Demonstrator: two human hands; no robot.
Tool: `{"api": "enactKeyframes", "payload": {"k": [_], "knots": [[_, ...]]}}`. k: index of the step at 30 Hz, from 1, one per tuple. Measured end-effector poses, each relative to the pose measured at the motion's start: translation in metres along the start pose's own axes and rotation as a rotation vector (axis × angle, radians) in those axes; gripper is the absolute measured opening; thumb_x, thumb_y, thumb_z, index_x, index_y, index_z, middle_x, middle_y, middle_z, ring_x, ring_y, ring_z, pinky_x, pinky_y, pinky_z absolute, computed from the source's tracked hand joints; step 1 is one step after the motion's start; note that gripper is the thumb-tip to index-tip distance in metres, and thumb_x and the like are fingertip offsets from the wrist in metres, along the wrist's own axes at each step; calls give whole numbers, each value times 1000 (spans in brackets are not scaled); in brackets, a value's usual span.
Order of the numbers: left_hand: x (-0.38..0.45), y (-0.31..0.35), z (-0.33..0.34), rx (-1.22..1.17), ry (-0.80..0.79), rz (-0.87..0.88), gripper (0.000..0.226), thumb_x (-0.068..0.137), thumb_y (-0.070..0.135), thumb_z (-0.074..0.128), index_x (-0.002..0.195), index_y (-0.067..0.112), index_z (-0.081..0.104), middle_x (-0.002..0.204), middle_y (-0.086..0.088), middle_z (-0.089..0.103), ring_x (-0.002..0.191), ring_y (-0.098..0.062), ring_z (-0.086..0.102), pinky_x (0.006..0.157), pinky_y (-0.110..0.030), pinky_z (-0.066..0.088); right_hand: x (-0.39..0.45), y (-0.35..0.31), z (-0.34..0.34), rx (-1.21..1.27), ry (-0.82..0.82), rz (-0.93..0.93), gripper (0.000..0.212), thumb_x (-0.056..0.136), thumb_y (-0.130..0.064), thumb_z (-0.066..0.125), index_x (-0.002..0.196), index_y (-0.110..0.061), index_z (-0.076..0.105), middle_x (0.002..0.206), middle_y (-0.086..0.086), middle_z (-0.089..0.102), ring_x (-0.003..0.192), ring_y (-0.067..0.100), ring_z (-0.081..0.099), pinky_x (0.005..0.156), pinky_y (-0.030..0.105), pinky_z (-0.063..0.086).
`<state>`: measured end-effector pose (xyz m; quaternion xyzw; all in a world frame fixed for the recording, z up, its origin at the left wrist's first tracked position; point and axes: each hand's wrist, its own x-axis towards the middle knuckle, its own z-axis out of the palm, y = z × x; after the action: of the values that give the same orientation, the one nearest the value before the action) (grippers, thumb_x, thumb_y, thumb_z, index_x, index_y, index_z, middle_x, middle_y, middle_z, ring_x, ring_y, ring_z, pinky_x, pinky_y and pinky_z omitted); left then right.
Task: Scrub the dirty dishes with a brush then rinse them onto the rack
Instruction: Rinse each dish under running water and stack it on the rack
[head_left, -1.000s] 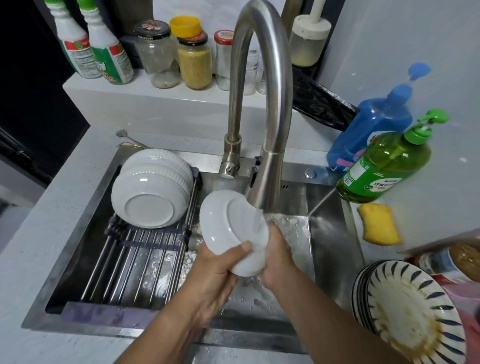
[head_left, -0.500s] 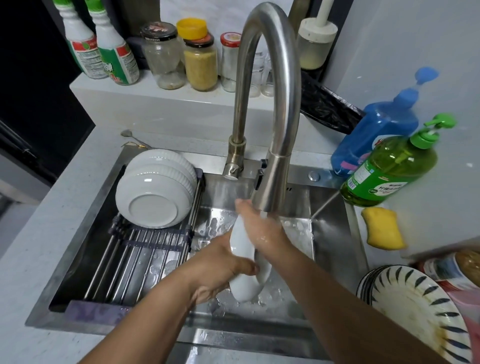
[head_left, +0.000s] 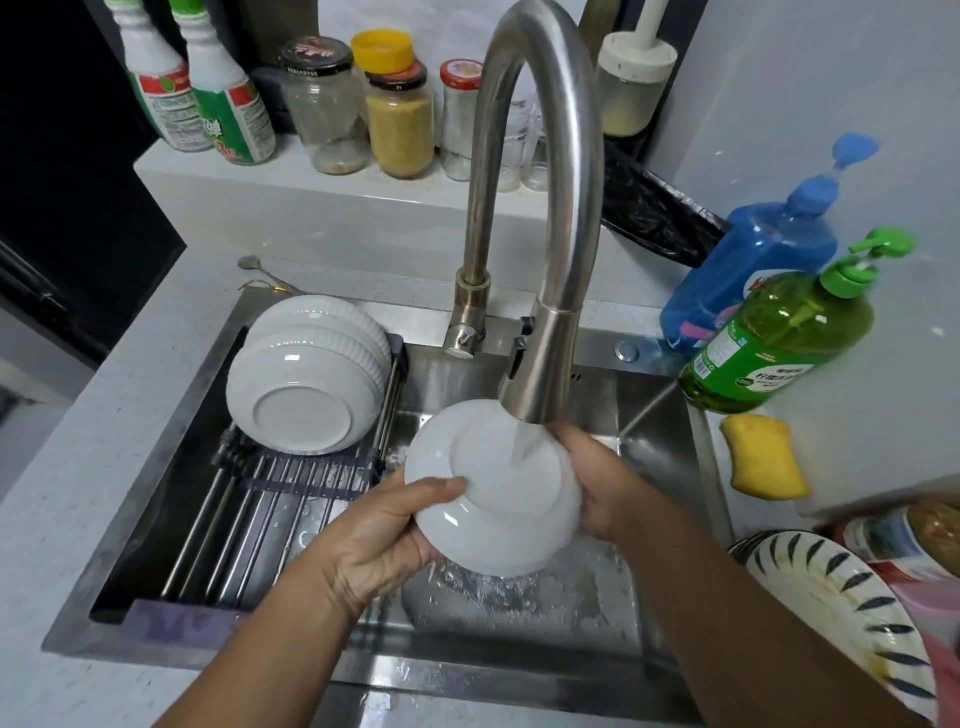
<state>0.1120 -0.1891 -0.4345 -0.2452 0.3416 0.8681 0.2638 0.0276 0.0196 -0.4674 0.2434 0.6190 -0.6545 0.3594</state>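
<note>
A small white plate (head_left: 493, 499) is held bottom-up under the running steel faucet (head_left: 540, 208), and water falls on its base. My left hand (head_left: 384, 540) grips its left rim with the thumb on top. At the plate's right edge my right hand (head_left: 602, 478) holds it, fingers curled round the rim. A stack of white ribbed bowls (head_left: 306, 379) leans on the roll-up rack (head_left: 249, 509) over the sink's left half. Dirty striped plates (head_left: 841, 603) are stacked at the lower right. No brush is in view.
A green soap bottle (head_left: 779, 332), a blue bottle (head_left: 753, 260) and a yellow sponge (head_left: 763, 457) sit on the right counter. Jars and spray bottles line the back ledge (head_left: 311, 187). The wet steel sink (head_left: 571, 613) lies below the plate.
The plate was on edge under the tap half a second ago; now it is turned bottom-up facing me, with both hands shifted to its opposite rims.
</note>
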Motion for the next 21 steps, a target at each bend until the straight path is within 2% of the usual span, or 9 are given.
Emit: {"api": "enactKeyframes", "payload": {"k": [3,6,7,9,11,12,15,18,21], "knots": [[22,-4,-5,262,250,106,55,89,6,74,140,10,55,126,-20,69,106,-37,72,80,-53,62,1,15,-7,246,-14,-18,62,95,-61,56,131,-11,65,126,19,69,114,41,66,103,61,48],[34,-22,5,888,494,336,68,96,33,69,156,25,37,156,-6,44,139,-30,48,113,-55,41,0,28,1,308,191,-72,72,78,-69,70,121,-12,71,115,16,74,105,39,71,98,62,51],[34,-30,12,1131,457,453,61,102,41,57,157,27,34,163,5,30,150,-21,31,123,-48,26,-1,30,5,315,269,-91,69,76,-68,73,115,-12,73,108,14,76,100,38,73,95,61,53],[28,-45,30,1469,255,575,54,108,54,28,158,35,29,161,21,17,153,-2,10,127,-35,0,-5,31,12,343,363,-99,54,84,-60,71,104,-9,74,96,12,78,91,35,75,89,57,58],[23,-53,41,1668,123,566,61,105,63,8,159,41,25,163,20,16,154,2,7,126,-37,-15,-9,32,14,401,394,-68,45,93,-50,65,101,-7,74,90,13,78,84,34,75,82,51,61],[24,-53,40,1754,91,578,64,103,65,4,159,42,23,165,20,16,155,2,7,127,-38,-14,-11,33,13,417,401,-59,43,95,-48,64,100,-6,73,88,13,78,81,34,76,78,48,62],[25,-47,39,1887,-10,583,63,104,63,5,161,39,18,166,19,12,153,4,6,128,-32,-7,-17,35,10,451,422,-55,42,96,-47,64,98,-6,73,89,14,78,81,34,76,75,45,61],[30,-39,37,1781,10,498,68,103,63,3,154,37,38,164,16,23,149,-1,19,129,-35,9,-22,36,15,396,480,-64,39,95,-48,64,88,-10,71,83,12,76,80,35,73,82,53,61],[47,-38,27,1721,111,462,73,100,70,-2,161,35,15,171,8,7,156,-4,-1,130,-38,7,-28,33,24,387,521,-111,38,96,-46,63,88,-10,71,79,9,75,78,32,72,78,48,62]]}}
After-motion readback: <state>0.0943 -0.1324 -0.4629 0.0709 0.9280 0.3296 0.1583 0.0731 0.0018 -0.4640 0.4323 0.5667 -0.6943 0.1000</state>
